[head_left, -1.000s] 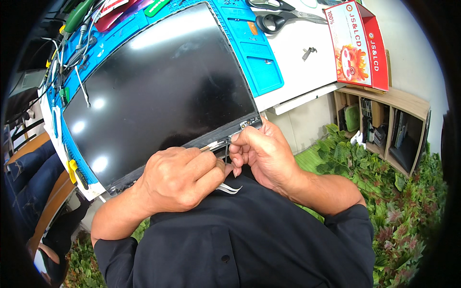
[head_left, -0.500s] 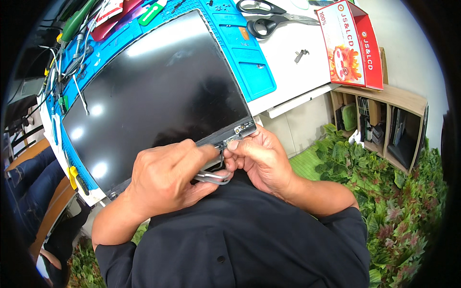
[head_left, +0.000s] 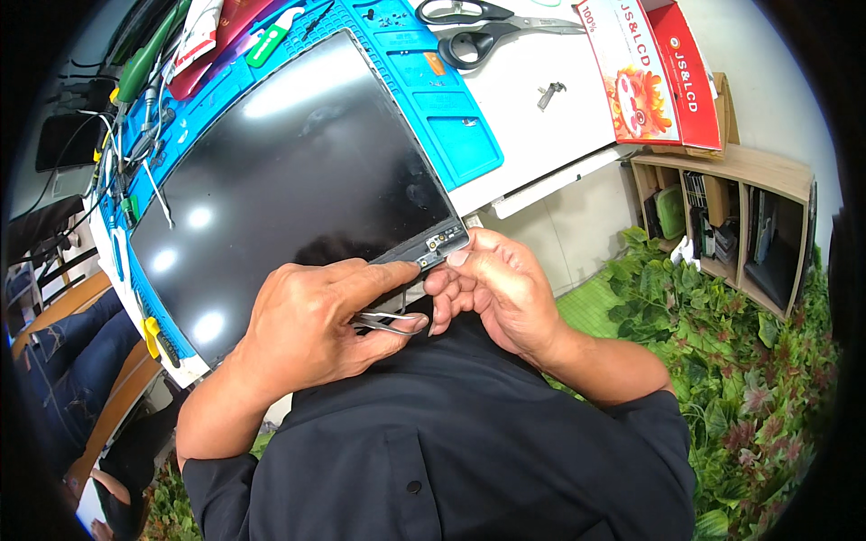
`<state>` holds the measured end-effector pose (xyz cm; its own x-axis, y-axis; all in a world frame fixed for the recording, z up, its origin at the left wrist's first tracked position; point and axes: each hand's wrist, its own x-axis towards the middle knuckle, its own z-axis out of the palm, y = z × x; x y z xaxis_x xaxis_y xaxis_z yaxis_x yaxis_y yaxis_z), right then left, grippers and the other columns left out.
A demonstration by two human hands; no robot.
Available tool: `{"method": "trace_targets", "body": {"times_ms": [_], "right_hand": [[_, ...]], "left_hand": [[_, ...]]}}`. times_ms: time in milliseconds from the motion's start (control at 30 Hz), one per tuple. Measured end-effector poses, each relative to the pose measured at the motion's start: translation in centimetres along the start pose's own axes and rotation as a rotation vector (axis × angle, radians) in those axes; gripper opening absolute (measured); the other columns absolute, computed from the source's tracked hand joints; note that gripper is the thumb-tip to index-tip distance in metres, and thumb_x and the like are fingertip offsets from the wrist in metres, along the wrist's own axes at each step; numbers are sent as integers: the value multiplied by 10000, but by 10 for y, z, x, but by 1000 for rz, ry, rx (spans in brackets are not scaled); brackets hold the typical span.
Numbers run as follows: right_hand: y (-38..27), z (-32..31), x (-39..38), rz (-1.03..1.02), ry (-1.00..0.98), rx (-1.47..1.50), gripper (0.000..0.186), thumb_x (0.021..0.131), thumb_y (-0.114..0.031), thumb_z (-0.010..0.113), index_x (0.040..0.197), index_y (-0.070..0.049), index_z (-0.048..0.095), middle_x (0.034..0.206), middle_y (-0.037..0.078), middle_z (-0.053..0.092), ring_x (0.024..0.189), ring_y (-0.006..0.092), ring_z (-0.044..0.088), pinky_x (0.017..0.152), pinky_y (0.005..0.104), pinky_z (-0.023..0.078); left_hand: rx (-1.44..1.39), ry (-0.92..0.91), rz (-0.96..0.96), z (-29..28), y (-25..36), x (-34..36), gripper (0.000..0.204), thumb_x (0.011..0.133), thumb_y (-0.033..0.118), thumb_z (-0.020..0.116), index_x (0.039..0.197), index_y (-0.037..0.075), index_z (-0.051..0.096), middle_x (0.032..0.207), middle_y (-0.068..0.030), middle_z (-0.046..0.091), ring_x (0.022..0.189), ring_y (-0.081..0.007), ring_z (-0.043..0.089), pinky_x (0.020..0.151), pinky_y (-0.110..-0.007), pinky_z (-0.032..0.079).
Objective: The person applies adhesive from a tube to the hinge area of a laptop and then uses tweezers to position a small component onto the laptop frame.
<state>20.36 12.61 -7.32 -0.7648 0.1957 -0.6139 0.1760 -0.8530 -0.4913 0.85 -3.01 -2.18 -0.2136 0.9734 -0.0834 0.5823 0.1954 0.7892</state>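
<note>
A dark laptop screen panel (head_left: 298, 171) lies at a slant before me, its lower right corner close to my body. Metal tweezers (head_left: 397, 316) rest in my left hand (head_left: 311, 311), held between the thumb and curled fingers. The index finger of that hand reaches out and presses on the panel's lower edge, beside a small metal bracket (head_left: 437, 244) with screw holes. My right hand (head_left: 514, 293) grips the same corner, thumb on top at the edge and index finger around the end. Its other fingers curl below the edge. Whatever lies under my fingertips is hidden.
Beneath the panel is a blue work mat (head_left: 460, 149). Black scissors (head_left: 478, 36), a small dark metal part (head_left: 550, 95) and a red and white box (head_left: 645, 81) stand or lie beyond it. Cables and tools crowd the left. A wooden shelf (head_left: 776, 180) and leafy plants are at right.
My left index finger has straightened onto the panel edge, and the tweezers have tipped back into the palm. My right thumb has shifted slightly toward the corner. The whole view has turned a little.
</note>
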Motion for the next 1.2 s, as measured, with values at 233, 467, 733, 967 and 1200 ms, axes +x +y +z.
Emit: {"method": "trace_targets", "body": {"times_ms": [233, 467, 733, 967, 1200], "right_hand": [[2, -4, 1, -23, -42, -17, 304, 1199, -240, 558, 1204, 51, 649, 1017, 177, 751, 773, 245, 770, 730, 403, 679], [7, -4, 2, -67, -55, -100, 319, 1219, -255, 529, 1218, 43, 643, 1027, 165, 752, 778, 235, 777, 742, 371, 668], [-2, 0, 3, -30, -56, -145, 272, 1177, -212, 574, 1185, 49, 649, 998, 159, 742, 761, 237, 780, 729, 355, 663], [-8, -4, 3, 18, -69, -155, 249, 1151, -188, 598, 1160, 54, 656, 982, 162, 738, 754, 240, 778, 713, 359, 665], [0, -7, 3, -21, -98, -101, 263, 1155, -186, 553, 1196, 52, 658, 1000, 172, 751, 754, 262, 782, 716, 387, 668]], "left_hand": [[123, -100, -12, -8, 1, 0, 528, 777, 237, 983, 1277, 126, 854, 793, -107, 754, 631, -295, 713, 573, -388, 527], [99, -148, -33, -13, 1, 2, 574, 773, 223, 979, 1325, 138, 843, 779, -111, 743, 633, -294, 710, 581, -391, 523], [-44, -129, -76, -13, -5, 1, 605, 764, 233, 999, 1325, 85, 828, 708, -88, 655, 594, -204, 643, 571, -356, 468], [-237, -144, -297, -36, 13, 15, 213, 1079, 206, 724, 1150, 7, 691, 818, -96, 649, 737, -186, 645, 697, -338, 486], [112, -17, -31, -24, 13, 24, 99, 982, 30, 803, 1074, 5, 775, 925, -135, 728, 815, -299, 728, 721, -395, 562]]}}
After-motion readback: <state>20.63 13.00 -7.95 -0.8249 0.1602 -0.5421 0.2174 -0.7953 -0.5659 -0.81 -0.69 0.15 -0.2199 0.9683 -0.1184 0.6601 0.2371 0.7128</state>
